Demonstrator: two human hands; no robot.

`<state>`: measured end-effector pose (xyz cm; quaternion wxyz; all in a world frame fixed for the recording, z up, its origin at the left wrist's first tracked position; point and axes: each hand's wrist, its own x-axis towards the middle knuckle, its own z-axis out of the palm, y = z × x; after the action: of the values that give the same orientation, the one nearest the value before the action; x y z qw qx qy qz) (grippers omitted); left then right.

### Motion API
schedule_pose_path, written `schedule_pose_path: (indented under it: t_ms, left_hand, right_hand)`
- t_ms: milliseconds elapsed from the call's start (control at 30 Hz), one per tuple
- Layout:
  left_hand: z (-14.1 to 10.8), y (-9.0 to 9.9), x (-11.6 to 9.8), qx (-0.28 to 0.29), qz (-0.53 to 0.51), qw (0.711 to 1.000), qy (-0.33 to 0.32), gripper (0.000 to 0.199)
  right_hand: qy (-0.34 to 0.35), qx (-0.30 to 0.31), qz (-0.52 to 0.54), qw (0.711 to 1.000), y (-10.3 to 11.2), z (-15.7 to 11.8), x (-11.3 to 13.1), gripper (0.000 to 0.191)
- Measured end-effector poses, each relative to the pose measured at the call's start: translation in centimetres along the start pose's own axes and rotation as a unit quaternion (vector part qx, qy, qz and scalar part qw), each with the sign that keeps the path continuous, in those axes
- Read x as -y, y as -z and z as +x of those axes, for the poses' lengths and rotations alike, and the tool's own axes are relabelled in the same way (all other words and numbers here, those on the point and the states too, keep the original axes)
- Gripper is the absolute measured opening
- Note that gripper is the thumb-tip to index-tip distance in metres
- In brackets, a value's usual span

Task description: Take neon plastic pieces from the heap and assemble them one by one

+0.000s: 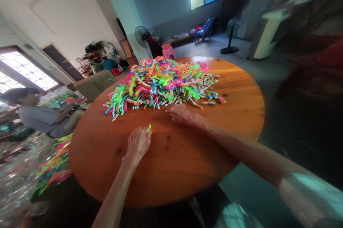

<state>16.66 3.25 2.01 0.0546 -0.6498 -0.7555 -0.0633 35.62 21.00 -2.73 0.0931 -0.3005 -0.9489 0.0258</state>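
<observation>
two bare forearms reach out over the round wooden worktop (187, 163). left hand (138, 144) lies on the wood, fingers pinched together on a small green strip (149, 128). right hand (180, 113) rests flat, fingers loosely spread, touching the near edge of the bright pile of strips (160, 81). another person (34, 115) sits off left.

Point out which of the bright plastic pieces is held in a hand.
The small yellow-green piece at the left hand's fingertips, alone on bare wood. All others lie in the pile, whose near edge the right hand touches.
</observation>
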Motion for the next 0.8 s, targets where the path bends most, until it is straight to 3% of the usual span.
schedule_pose_path:
  t_ms: [100, 167, 267, 333, 367, 433, 533, 600, 700, 800]
  left_hand:
    - [-0.3, -0.6, 0.2, -0.007, -0.088, 0.995, 0.054, 0.021]
    - [-0.1, -0.7, 0.6, -0.019, -0.165, 0.98, 0.109, 0.029]
    - [0.1, -0.5, 1.4, 0.008, -0.305, 0.937, 0.171, 0.05]
    - [-0.3, -0.2, 2.0, 0.034, -0.391, 0.901, 0.183, 0.048]
    - [-0.7, -0.1, 2.3, 0.036, -0.414, 0.893, 0.171, 0.046]
    - [-1.8, 0.2, 3.2, 0.014, -0.387, 0.918, 0.091, 0.042]
    - [-3.4, 0.5, 4.4, -0.02, -0.201, 0.974, -0.101, 0.042]
    - [-4.0, 0.7, 4.5, -0.013, -0.09, 0.976, -0.198, 0.042]
    - [-3.3, 1.4, 3.9, 0.025, -0.032, 0.966, -0.254, 0.031]
    - [-1.3, 2.2, 2.9, 0.113, -0.047, 0.963, -0.238, 0.024]
  right_hand:
    - [-0.003, -0.019, 0.003, 1.0, -0.1, -0.8, 0.8, 0.03]
    - [-0.002, -0.032, 0.01, 0.999, 0.0, -1.3, 1.4, 0.033]
    - [0.01, -0.044, 0.029, 0.999, 0.5, -1.9, 2.1, 0.033]
    - [0.013, -0.04, 0.037, 0.998, 0.9, -2.3, 2.3, 0.031]
    - [0.016, -0.032, 0.037, 0.999, 1.2, -2.5, 2.4, 0.031]
    - [0.018, -0.006, 0.034, 0.999, 1.9, -2.8, 2.6, 0.028]
    - [0.027, 0.033, 0.031, 0.999, 2.6, -3.1, 2.9, 0.021]
    - [0.032, 0.037, 0.037, 0.998, 2.9, -3.2, 3.2, 0.022]
    - [0.022, 0.019, 0.06, 0.998, 2.9, -3.4, 3.5, 0.025]
    - [0.016, 0.003, 0.083, 0.996, 2.5, -3.3, 3.4, 0.024]
